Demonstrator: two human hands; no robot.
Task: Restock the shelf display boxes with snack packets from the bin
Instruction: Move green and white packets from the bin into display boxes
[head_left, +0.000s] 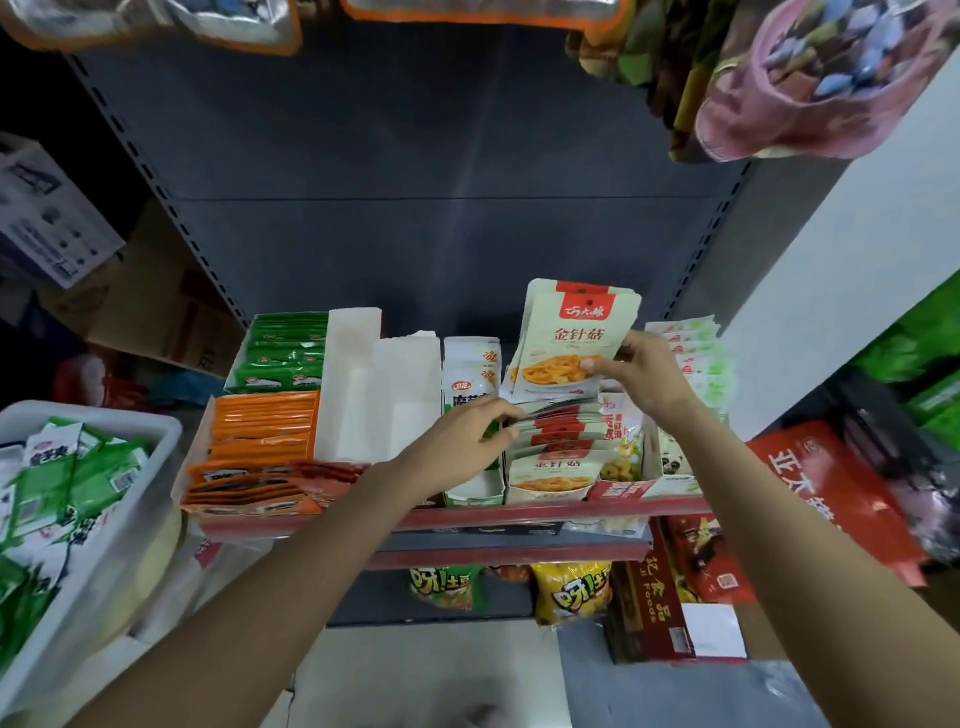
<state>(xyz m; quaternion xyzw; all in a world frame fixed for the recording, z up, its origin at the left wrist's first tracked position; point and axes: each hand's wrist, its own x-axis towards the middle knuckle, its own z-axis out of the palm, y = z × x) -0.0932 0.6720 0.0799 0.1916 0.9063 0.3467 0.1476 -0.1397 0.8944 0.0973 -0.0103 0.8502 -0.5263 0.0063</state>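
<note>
My right hand (641, 375) pinches a stack of cream-and-red snack packets (569, 340), held upright over a display box (550, 491) that holds more of the same packets. My left hand (467, 441) presses its curled fingers against the left side of the packets in that box, holding a gap. A white bin (130, 467) at the left holds several green and white packets (67, 483).
On the shelf (519, 517) stand boxes of orange packets (265, 426), green packets (283, 353), two open white boxes (374, 384) and a white-green box (470, 374). More packets stand right of my hand. Chip bags (569, 592) sit on the lower shelf. Bags hang overhead.
</note>
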